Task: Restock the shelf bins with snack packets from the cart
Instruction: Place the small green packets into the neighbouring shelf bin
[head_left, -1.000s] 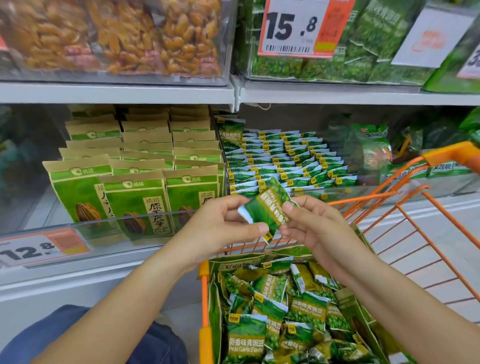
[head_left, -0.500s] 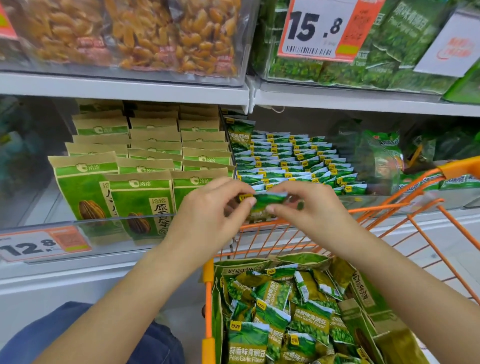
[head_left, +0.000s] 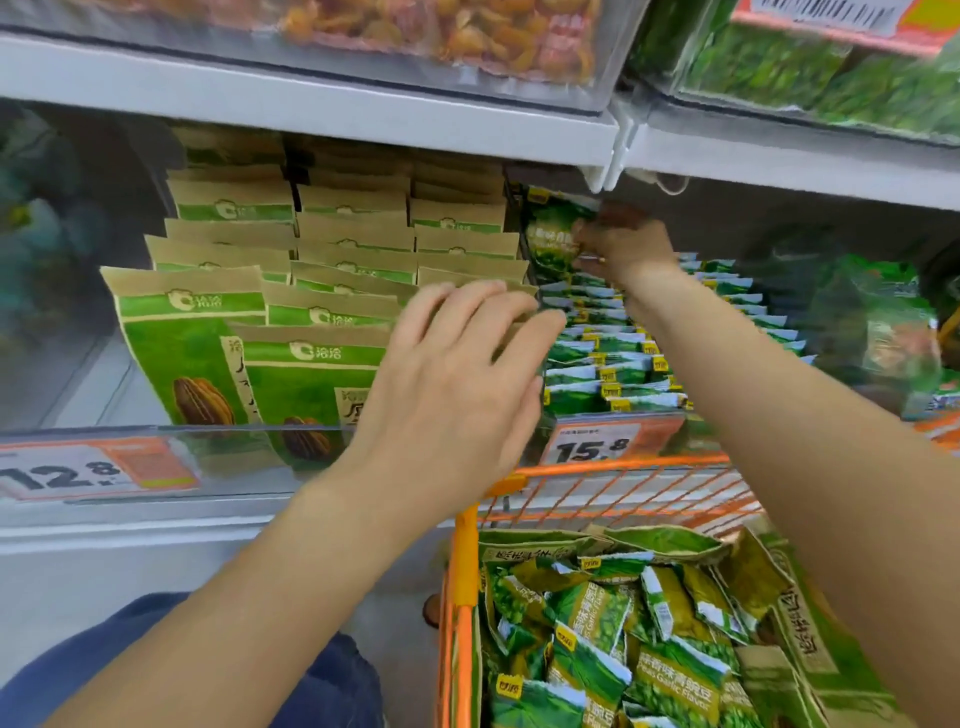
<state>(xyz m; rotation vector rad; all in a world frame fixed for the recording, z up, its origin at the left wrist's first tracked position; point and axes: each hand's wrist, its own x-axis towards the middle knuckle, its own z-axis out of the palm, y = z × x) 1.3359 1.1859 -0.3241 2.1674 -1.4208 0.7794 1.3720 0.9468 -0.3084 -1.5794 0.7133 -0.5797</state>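
Supermarket shelving fills the background, with clear-fronted bins under a white shelf edge. At the far back of the pea bin (head_left: 613, 415), the right hand (head_left: 626, 244) pinches a green snack packet (head_left: 550, 239), holding it upright behind the standing rows of packets (head_left: 623, 364). Nearer, the left hand (head_left: 452, 384) hovers with its fingers spread and nothing in it, beside the bin's front left corner. Left of it stand brown-and-green nut bags (head_left: 234, 332). Below, the orange cart (head_left: 462, 597) holds a heap of loose pea packets (head_left: 623, 649).
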